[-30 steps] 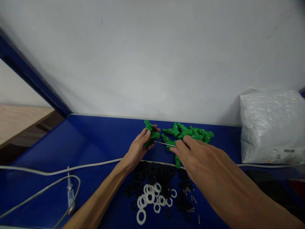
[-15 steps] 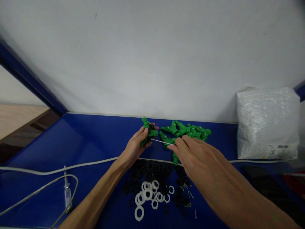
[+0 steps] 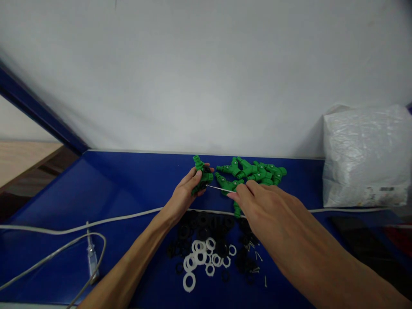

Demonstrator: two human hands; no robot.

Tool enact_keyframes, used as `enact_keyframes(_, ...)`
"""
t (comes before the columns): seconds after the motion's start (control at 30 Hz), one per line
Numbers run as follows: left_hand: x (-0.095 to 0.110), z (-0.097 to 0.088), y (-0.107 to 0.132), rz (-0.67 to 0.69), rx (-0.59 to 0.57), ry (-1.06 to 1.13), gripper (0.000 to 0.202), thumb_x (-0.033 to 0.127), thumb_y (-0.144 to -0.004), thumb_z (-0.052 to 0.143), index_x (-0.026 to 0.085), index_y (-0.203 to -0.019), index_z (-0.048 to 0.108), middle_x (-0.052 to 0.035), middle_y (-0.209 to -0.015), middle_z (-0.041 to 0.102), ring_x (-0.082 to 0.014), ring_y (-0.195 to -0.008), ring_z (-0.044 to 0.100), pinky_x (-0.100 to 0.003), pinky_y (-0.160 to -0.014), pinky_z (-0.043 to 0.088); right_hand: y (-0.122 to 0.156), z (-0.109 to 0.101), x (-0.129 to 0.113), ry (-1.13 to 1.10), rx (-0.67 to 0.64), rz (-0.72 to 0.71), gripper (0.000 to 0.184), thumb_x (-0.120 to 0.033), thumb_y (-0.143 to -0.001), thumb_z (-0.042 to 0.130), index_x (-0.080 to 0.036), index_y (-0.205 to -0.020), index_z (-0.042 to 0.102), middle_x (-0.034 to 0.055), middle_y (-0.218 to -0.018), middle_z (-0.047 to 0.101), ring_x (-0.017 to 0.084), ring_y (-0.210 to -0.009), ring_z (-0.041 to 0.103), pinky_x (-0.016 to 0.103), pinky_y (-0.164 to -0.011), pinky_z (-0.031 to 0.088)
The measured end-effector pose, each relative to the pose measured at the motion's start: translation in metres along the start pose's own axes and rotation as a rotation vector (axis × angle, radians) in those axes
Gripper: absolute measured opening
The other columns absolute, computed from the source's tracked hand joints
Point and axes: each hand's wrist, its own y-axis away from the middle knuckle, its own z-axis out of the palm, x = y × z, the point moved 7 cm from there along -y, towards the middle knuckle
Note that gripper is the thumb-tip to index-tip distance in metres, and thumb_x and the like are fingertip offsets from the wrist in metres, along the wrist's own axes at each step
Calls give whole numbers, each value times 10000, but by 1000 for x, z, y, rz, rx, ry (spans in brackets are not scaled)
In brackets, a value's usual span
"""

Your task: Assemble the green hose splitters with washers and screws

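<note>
My left hand point(image 3: 185, 189) is closed around a green Y-shaped hose connector point(image 3: 207, 177) with black parts on it, its narrow end pointing up. From the right, my right hand point(image 3: 257, 204) grips a screwdriver, whose handle is hidden in the fingers. The thin metal shaft point(image 3: 220, 188) reaches left, and its tip meets a black part of the connector. Behind and beside the right hand lie several more green Y connectors point(image 3: 246, 167), some partly covered by it.
Below the hands lie white rings point(image 3: 200, 256), black rings and small black parts point(image 3: 203, 219), and screws point(image 3: 258, 256). A second screwdriver point(image 3: 92, 257) with a clear handle lies left, by a pale cable point(image 3: 128, 216). A white plastic-wrapped package point(image 3: 367, 159) stands right, against the wall.
The view has shifted slightly. Both hands keep their holds, and the screwdriver tip stays at the connector's black part.
</note>
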Motion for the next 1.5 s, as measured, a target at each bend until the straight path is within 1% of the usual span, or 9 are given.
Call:
enact_keyframes(0.2, -2, 3, 1, -20, 14, 42, 304, 332, -854, 704, 170, -1109, 736, -102, -1150, 686, -112, -716, 467, -210, -559, 335, 12, 6, 4, -88, 15, -30, 311, -58, -868, 472, -164, -1107, 639, 153, -999, 720, 315, -895, 694, 457, -722, 574)
enact_keyframes(0.37, -2, 4, 2, -37, 12, 69, 300, 324, -838, 718, 171, -1096, 732, -101, -1156, 679, -92, -661, 442, -216, -546, 324, 25, 13, 7, -211, 87, -81, 598, -98, -873, 464, -145, -1465, 394, 186, -1290, 650, 339, -1170, 628, 483, -890, 572)
enact_keyframes(0.5, -4, 4, 2, -44, 6, 60, 321, 329, -839, 724, 177, -1122, 720, -94, -1140, 671, -88, -667, 451, -212, -552, 341, 29, 13, 4, -233, 63, -77, 728, -75, -826, 490, -144, -1525, 301, 190, -1365, 604, 334, -1195, 618, 439, -888, 578)
enact_keyframes(0.6, -5, 4, 2, -54, -4, 59, 335, 326, -836, 731, 184, -1139, 707, -86, -1137, 662, -80, -660, 446, -205, -563, 362, 23, 2, -1, -230, 72, -68, 720, -70, -797, 500, -120, -1495, 333, 202, -1350, 606, 325, -1150, 638, 433, -871, 574)
enact_keyframes(0.77, -2, 5, 3, -35, -8, 67, 306, 313, -840, 726, 178, -1114, 704, -87, -1150, 649, -74, -655, 428, -188, -540, 346, 8, 5, 0, -160, 22, -24, 394, -6, -776, 465, -94, -1141, 582, 141, -896, 693, 287, -779, 692, 416, -663, 573)
enact_keyframes(0.97, -2, 6, 3, -40, 8, 78, 277, 289, -841, 720, 167, -1089, 708, -89, -1113, 655, -73, -641, 415, -185, -532, 336, 7, 16, 6, -148, 101, 37, 338, -115, -925, 432, -193, -1236, 541, 123, -987, 677, 260, -779, 667, 344, -602, 507)
enact_keyframes(1.2, 0, 4, 3, -10, -11, 73, 281, 290, -857, 708, 169, -1110, 700, -94, -1160, 645, -61, -617, 401, -188, -527, 324, -3, 14, 13, -114, -62, 112, 133, -147, -937, 501, -188, -845, 587, 46, -725, 633, 200, -577, 619, 309, -517, 407)
enact_keyframes(1.37, 1, 6, 4, -14, -8, 63, 267, 286, -860, 700, 161, -1096, 701, -100, -1151, 650, -68, -624, 406, -192, -527, 324, 3, 20, 13, -116, 61, 33, 190, -115, -923, 466, -169, -1060, 588, 99, -909, 661, 213, -712, 637, 309, -588, 436)
enact_keyframes(1.5, 3, 6, 4, 5, -6, 48, 263, 283, -868, 686, 157, -1098, 697, -100, -1140, 654, -63, -607, 394, -188, -514, 305, -2, 17, 13, -121, 65, 70, 169, -138, -963, 444, -162, -1085, 559, 92, -929, 631, 166, -600, 575, 283, -511, 368)
